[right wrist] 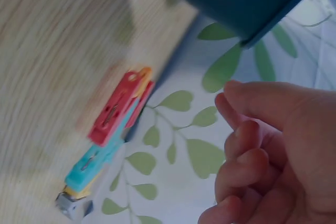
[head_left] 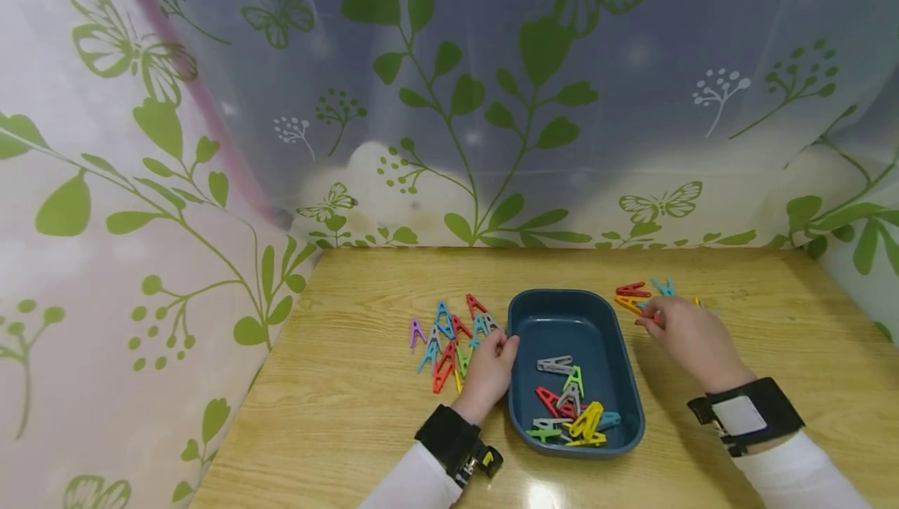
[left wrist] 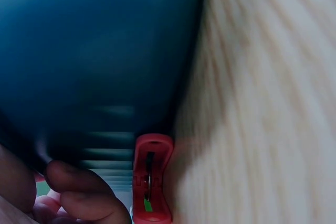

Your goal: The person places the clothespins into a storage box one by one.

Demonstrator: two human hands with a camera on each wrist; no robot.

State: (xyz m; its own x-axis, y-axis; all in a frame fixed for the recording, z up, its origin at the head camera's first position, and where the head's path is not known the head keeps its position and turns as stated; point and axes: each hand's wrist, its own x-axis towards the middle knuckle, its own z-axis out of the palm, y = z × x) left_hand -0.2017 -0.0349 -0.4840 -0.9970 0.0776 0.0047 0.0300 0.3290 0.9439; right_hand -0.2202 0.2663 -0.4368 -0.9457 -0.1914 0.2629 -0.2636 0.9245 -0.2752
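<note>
At the left rim of a dark blue plastic basin (head_left: 562, 331), my left hand (head_left: 489, 375) pinches the edge between thumb and fingers. Inside the basin lie several clothespins, among them a grey clothespin (head_left: 555, 364) and a yellow clothespin (head_left: 587, 420). My right hand (head_left: 691, 343) hovers right of the basin, fingers loosely curled with nothing visible between them. Close to its fingertips lie a red clothespin (head_left: 633, 290), an orange clothespin (head_left: 627, 304) and a blue clothespin (head_left: 663, 286); the hand partly hides others. In the left wrist view, a red clothespin (left wrist: 153, 179) stands close beside the basin wall.
Left of the basin, several clothespins are spread near my left hand, including a purple clothespin (head_left: 417, 332) and a red clothespin (head_left: 445, 366). Everything rests on a wood-grain table (head_left: 337, 415). A leaf-patterned curtain (head_left: 435, 142) hangs behind the table and along its sides.
</note>
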